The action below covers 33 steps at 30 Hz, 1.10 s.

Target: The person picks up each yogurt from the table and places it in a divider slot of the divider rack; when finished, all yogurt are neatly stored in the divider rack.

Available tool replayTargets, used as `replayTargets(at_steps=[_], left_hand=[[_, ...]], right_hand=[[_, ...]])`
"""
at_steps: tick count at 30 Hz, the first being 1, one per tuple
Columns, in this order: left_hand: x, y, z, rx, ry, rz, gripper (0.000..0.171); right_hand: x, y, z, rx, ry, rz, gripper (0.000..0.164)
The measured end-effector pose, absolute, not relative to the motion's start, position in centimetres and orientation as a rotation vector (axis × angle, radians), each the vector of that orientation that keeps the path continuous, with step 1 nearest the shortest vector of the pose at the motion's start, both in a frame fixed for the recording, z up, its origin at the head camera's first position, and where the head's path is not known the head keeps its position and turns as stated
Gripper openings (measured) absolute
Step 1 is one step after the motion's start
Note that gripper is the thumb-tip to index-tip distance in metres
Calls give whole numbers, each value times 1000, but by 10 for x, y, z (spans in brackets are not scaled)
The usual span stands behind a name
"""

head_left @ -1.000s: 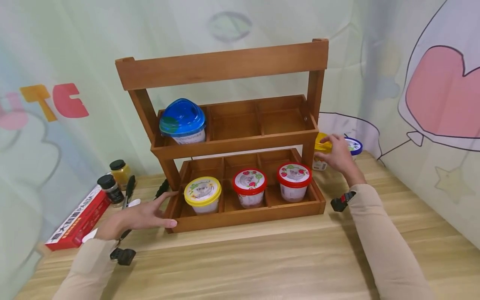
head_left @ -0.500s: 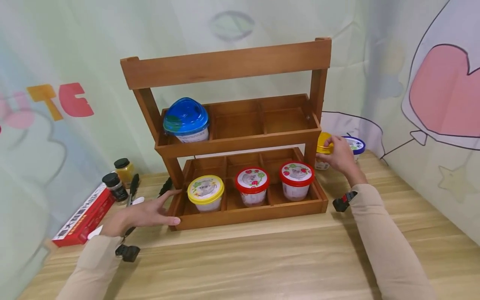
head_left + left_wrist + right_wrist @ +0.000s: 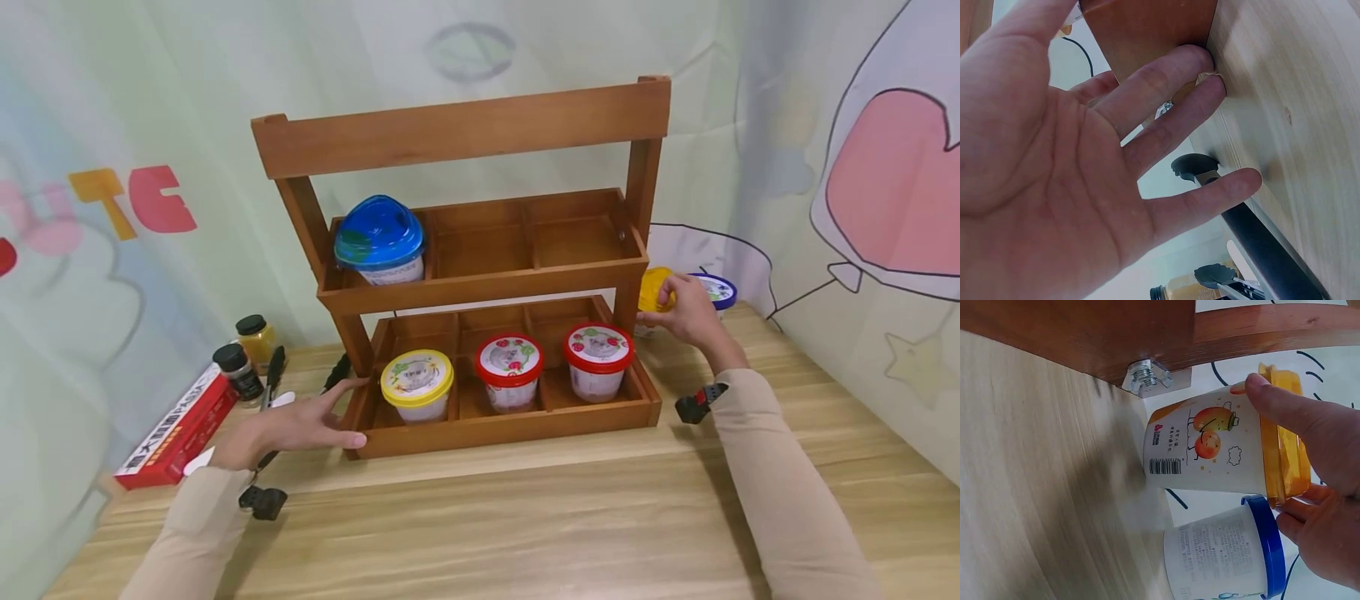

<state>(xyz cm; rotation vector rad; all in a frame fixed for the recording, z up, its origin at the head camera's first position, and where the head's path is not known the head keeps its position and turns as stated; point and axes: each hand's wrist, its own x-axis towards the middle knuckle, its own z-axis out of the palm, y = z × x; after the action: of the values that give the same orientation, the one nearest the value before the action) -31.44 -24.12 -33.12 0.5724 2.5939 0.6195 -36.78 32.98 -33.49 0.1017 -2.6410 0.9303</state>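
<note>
My right hand [image 3: 692,312] pinches the yellow lid of a white paper cup [image 3: 1204,447] with orange fruit cartoons, behind the right end of a two-tier wooden rack [image 3: 510,429]. The cup's base is close to the tabletop. Right beside it stands a white cup with a blue lid [image 3: 1266,547], near my fingertips. My left hand [image 3: 300,429] rests at the rack's lower left corner, thumb on the front edge and fingers extended along the end board. On the lower tier sit a yellow-lidded tub [image 3: 417,383] and two red-lidded tubs [image 3: 510,362].
A blue-domed cup [image 3: 380,237] occupies the upper tier's left compartment. Left of the rack are black-handled tongs [image 3: 1260,240], two black-capped spice jars [image 3: 238,371] and a red pasta box [image 3: 176,433]. A printed curtain [image 3: 465,50] hangs behind the table.
The head view has turned slightly left, so everything sits further right in it. More of the yellow lid shows by my right hand. My left hand stays at the rack's corner.
</note>
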Motion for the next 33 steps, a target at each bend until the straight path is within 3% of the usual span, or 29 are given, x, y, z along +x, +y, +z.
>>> replayTargets(at_steps=[33], left_hand=[[-315,-241,-332,545,2606,600,104]], right_hand=[[-346,344,-298,157,-2575,941,48]])
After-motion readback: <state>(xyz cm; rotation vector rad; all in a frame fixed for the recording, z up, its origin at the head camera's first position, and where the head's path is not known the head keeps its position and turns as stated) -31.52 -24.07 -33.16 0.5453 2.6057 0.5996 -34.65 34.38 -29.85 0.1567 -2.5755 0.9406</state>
